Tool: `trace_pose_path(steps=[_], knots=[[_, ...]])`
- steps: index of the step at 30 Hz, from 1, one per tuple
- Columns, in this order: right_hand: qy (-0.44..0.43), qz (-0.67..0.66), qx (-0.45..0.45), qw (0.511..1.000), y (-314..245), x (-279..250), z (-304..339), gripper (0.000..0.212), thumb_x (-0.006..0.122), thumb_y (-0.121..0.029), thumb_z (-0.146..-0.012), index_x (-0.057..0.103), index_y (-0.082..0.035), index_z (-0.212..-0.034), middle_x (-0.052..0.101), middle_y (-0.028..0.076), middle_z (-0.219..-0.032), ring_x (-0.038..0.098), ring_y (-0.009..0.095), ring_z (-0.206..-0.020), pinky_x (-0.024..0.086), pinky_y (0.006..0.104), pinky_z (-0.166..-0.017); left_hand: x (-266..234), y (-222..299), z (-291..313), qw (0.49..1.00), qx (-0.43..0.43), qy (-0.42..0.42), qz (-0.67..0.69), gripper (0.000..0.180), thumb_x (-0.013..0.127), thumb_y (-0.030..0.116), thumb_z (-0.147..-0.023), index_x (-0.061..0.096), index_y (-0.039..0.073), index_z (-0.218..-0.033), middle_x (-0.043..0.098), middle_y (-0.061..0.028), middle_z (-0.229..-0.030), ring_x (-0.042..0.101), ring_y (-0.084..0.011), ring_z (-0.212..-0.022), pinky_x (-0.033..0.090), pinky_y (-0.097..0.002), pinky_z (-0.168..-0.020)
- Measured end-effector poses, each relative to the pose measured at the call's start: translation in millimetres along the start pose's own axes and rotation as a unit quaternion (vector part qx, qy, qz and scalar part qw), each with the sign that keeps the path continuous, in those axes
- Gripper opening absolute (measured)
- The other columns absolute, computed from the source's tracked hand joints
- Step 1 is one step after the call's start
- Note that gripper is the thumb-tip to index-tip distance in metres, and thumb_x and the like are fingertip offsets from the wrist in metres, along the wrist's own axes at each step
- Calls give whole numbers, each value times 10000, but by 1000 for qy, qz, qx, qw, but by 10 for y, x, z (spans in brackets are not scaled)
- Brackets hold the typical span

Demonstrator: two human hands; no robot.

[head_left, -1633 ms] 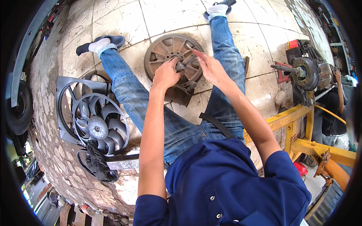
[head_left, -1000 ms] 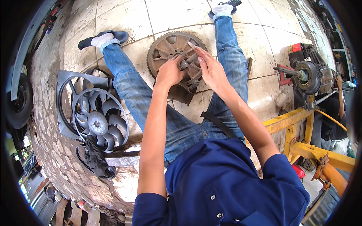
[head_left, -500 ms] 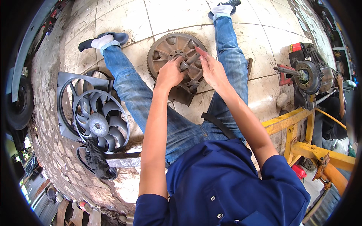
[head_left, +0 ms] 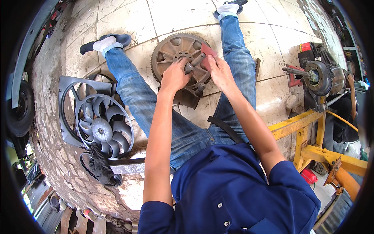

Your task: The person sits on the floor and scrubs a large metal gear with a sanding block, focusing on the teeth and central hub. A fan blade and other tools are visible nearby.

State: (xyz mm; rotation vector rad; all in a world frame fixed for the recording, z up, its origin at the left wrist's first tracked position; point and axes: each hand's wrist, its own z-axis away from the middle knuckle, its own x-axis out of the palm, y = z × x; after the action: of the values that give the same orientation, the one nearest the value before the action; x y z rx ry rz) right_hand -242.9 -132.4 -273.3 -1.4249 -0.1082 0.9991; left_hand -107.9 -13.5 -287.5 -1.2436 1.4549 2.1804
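A flywheel point(head_left: 164, 57) with a toothed rim and rust-brown spokes lies on the tiles between my outstretched legs. Above its middle, my left hand point(head_left: 174, 79) has its fingers wrapped round a grey metal part point(head_left: 199, 59) with a rod-like arm and a rounded end. The fingers partly hide that part's shape. My right hand point(head_left: 221, 73) pinches a reddish sheet of sandpaper point(head_left: 208, 54) between thumb and fingers, close to the tip of the metal part. Below the flywheel's near edge is a dark metal bracket point(head_left: 187, 100), partly covered by my left wrist.
A radiator fan point(head_left: 102, 128) in its grey shroud lies left of my leg, beside a black cloth point(head_left: 102, 165). At right stand a yellow steel frame point(head_left: 298, 123) and a greasy gearbox-like assembly point(head_left: 319, 78). Another person's arm point(head_left: 352, 93) shows at the far right.
The sandpaper has turned from nearly edge-on to show its flat face, as my right hand shifted slightly. My left hand keeps its grip on the metal part.
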Motion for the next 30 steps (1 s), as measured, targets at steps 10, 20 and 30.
trace_pose_path(steps=[10, 20, 30], knots=[[17, -182, 36, 982, 224, 124, -92, 441, 462, -361, -1050, 639, 34, -1135, 641, 82, -827, 558, 149, -771, 452, 319, -735, 9, 20, 17, 1000, 9, -7, -9, 490, 752, 281, -829, 600, 133, -1271, 659, -163, -1197, 617, -354, -1111, 497, -429, -920], [-18, -219, 65, 973, 374, 104, -177, 437, 467, -374, -1053, 651, 20, -1100, 554, -7, -776, 459, 95, -730, 396, 303, -671, 68, -17, 12, 1000, 13, 7, -3, 500, 759, 308, -822, 603, 140, -1267, 663, -144, -1186, 613, -347, -1115, 498, -429, -918], [-99, -258, 118, 954, 3, -275, -376, 548, 507, -398, -1033, 496, 78, -1307, 654, 169, -1205, 656, 214, -1092, 493, 375, -1025, 33, 35, 30, 1000, 13, -4, -11, 459, 725, 277, -827, 609, 95, -1231, 646, -96, -1201, 611, -314, -1107, 502, -435, -931]])
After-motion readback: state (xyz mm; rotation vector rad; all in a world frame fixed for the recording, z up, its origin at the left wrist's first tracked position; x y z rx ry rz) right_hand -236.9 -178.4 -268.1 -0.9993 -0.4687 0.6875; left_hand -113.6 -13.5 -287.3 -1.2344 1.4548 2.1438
